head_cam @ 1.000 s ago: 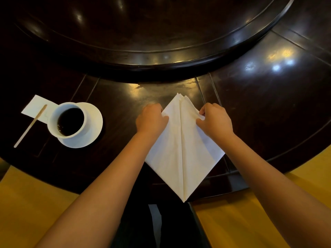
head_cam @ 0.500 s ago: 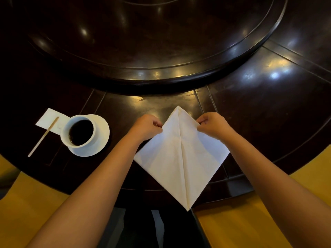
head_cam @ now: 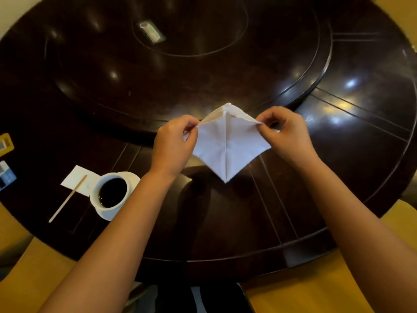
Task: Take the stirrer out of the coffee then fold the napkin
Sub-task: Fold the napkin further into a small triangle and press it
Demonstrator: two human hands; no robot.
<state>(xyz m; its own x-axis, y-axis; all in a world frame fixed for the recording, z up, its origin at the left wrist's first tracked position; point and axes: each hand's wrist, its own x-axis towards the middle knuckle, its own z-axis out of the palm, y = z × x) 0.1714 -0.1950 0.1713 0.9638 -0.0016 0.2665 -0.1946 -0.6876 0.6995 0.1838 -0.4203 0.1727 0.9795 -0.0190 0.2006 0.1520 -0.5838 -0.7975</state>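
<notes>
The white napkin (head_cam: 228, 143), folded into a kite shape with a centre crease, is held up above the dark table, its lower point hanging down. My left hand (head_cam: 173, 143) pinches its left edge and my right hand (head_cam: 285, 134) pinches its right edge, both near the top. At the left, a white cup of black coffee (head_cam: 111, 192) stands on a white saucer (head_cam: 133, 179). The wooden stirrer (head_cam: 67, 198) lies outside the cup, its upper end resting on a small white paper (head_cam: 77, 177).
A raised round turntable (head_cam: 191, 71) fills the middle of the dark wooden table (head_cam: 293, 199), with a small packet (head_cam: 151, 33) on it. Small cards (head_cam: 5, 159) lie at the far left edge. Yellow chair seats (head_cam: 316, 290) flank my lap below.
Both hands have lifted the napkin off the table and moved it away from me. The view has tilted up, showing more of the table. Cup and stirrer have stayed put.
</notes>
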